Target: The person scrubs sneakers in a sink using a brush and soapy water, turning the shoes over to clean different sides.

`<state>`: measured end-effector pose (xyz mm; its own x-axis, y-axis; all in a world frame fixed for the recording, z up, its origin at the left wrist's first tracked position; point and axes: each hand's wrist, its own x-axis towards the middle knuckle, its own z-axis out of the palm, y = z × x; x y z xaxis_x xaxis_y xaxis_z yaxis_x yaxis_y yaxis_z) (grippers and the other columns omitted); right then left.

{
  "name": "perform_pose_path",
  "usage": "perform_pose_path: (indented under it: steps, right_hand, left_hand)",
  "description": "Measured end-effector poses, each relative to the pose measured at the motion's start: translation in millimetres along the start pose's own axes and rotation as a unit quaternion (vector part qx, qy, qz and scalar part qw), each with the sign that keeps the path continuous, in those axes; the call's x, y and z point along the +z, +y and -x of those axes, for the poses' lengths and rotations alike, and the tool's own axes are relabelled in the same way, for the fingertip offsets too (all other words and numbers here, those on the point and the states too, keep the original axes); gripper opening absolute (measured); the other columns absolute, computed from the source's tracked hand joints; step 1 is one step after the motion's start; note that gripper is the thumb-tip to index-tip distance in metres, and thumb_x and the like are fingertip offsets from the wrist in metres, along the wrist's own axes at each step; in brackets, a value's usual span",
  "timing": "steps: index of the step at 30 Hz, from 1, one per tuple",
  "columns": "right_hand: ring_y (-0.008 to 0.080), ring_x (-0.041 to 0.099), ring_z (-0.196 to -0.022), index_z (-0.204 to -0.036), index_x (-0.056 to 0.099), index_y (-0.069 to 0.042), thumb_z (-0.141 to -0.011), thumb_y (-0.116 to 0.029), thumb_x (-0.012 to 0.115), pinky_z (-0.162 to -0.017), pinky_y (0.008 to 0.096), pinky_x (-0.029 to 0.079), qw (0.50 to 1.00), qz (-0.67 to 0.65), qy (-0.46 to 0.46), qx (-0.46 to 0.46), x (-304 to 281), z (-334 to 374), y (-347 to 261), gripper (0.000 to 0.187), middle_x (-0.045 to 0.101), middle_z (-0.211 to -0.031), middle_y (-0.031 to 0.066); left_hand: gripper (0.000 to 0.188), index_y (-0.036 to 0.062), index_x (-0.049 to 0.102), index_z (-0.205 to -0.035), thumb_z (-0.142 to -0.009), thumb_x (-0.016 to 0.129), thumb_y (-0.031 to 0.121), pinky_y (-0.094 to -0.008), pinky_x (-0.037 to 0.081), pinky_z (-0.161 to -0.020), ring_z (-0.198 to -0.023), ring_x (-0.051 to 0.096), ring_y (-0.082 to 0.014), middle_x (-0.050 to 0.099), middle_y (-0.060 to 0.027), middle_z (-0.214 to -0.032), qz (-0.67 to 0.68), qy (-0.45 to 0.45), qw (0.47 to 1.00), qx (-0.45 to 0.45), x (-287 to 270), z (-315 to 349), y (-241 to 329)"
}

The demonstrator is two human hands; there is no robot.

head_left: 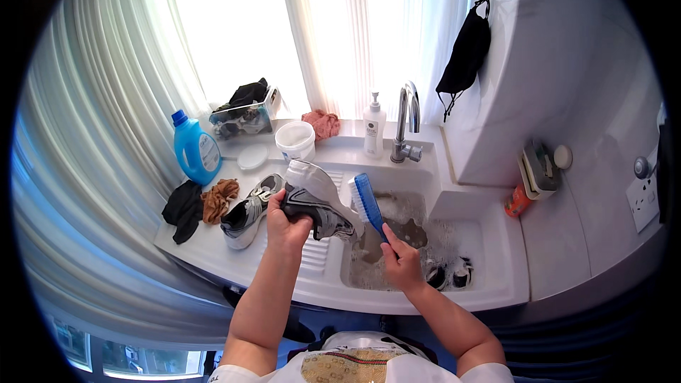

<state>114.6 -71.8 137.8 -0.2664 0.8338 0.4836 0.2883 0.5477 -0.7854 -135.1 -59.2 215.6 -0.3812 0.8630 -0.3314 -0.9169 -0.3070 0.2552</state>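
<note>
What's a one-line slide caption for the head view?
Left hand holds a shoe and right hand a blue brush at a white sink of sudsy water.

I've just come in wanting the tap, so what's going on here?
Someone has a grey-and-black shoe in the left hand and a blue brush in the right hand, bristles facing the shoe. Both are held up over the sink area, where murky water lies. A second shoe rests on the counter to the left.
</note>
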Motion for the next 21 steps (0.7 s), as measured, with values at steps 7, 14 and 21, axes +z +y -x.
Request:
perform_pose_path:
  steps: [7, 14, 21]
  right_hand:
    - [0.0297, 0.058, -0.059, -0.132, 0.056, -0.010, -0.088, -0.007, 0.062, -0.058, 0.0352, 0.048, 0.996, -0.046, 0.023, -0.069, 14, -38, -43, 0.044, 0.059, -0.070, 0.0155]
    - [0.0217, 0.052, -0.054, -0.131, 0.055, -0.006, -0.088, -0.004, 0.061, -0.055, 0.0305, 0.044, 0.998, 0.001, -0.018, -0.065, 0, 15, 8, 0.044, 0.056, -0.068, 0.0137]
    - [0.0253, 0.052, -0.052, -0.131, 0.055, -0.006, -0.085, -0.004, 0.063, -0.052, 0.0333, 0.044, 0.991, 0.012, 0.036, -0.125, 1, -18, -20, 0.046, 0.055, -0.068, 0.0127]
  left_hand:
    - [0.028, 0.0009, 0.059, -0.107, -0.086, 0.055, 0.018, -0.0462, 0.041, -0.105, -0.108, 0.059, -0.0289, 0.064, -0.0121, -0.112, -0.015, 0.018, 0.998, -0.052, -11, 7, -23]
    - [0.028, 0.0027, 0.058, -0.108, -0.087, 0.052, 0.021, -0.0459, 0.041, -0.105, -0.111, 0.057, -0.0279, 0.062, -0.0106, -0.116, -0.038, 0.025, 0.998, -0.039, -8, 10, -16]
    - [0.025, 0.0022, 0.059, -0.105, -0.086, 0.054, 0.018, -0.0417, 0.043, -0.102, -0.104, 0.060, -0.0269, 0.064, -0.0109, -0.108, -0.083, 0.003, 0.993, -0.086, -8, 12, -41]
